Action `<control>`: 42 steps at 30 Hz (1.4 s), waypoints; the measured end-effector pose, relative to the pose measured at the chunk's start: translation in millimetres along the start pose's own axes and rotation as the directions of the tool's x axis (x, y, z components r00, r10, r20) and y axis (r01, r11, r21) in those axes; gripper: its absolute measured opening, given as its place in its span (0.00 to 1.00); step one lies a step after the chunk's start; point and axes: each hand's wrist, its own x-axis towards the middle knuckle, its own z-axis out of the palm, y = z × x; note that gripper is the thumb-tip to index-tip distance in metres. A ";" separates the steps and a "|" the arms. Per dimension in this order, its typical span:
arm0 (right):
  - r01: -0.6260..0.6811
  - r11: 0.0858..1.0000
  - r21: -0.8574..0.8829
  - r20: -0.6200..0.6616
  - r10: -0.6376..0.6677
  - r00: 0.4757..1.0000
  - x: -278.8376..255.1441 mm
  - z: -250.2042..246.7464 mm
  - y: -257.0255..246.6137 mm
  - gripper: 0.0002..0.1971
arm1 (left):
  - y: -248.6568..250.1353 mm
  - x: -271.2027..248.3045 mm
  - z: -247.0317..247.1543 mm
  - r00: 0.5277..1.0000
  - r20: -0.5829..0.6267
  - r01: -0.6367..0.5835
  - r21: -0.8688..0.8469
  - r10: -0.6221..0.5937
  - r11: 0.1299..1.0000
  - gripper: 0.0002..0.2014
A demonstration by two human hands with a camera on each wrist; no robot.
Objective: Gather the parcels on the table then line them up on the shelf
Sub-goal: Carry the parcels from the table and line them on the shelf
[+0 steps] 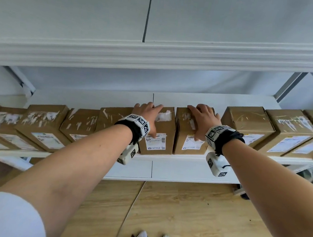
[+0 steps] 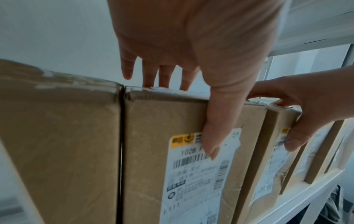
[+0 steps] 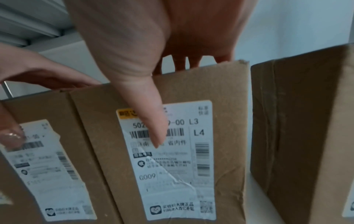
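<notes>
While both hands grip tops: left hand (image 1: 148, 115) on brown cardboard parcel (image 1: 159, 138), right hand (image 1: 203, 119) on neighbouring labelled parcel (image 1: 188, 139), white shelf (image 1: 176, 159). Fingers over top, thumbs down front. Likely light, stiff; hold upper edges.

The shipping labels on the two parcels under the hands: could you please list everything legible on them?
"102B", then a letter cut off by the thumb: label of the parcel under the left hand.
"502", partly hidden digits, "-00 L3": label of the parcel under the right hand.
"L4": same label.
"G009": same label.
Barcodes, small Chinese print and the yellow logo: too blurred to read.
Labels on the other parcels: unreadable.
</notes>
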 end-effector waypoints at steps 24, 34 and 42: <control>-0.190 0.946 0.262 -0.180 0.241 0.954 -1.1 26.8 -16.8 0.53 | -77.9 -11.5 38.8 0.996 -0.089 0.015 -0.067 -0.021 0.998 0.66; -0.174 0.937 0.303 -0.234 0.250 0.939 -1.3 8.1 -10.7 0.47 | -18.3 0.0 5.7 0.985 -0.138 -0.117 -0.119 0.100 0.986 0.73; -0.087 0.913 0.399 -0.495 0.295 0.817 3.5 -13.4 62.8 0.32 | 92.0 31.8 -26.9 0.973 -0.165 -0.189 -0.147 0.164 0.971 0.65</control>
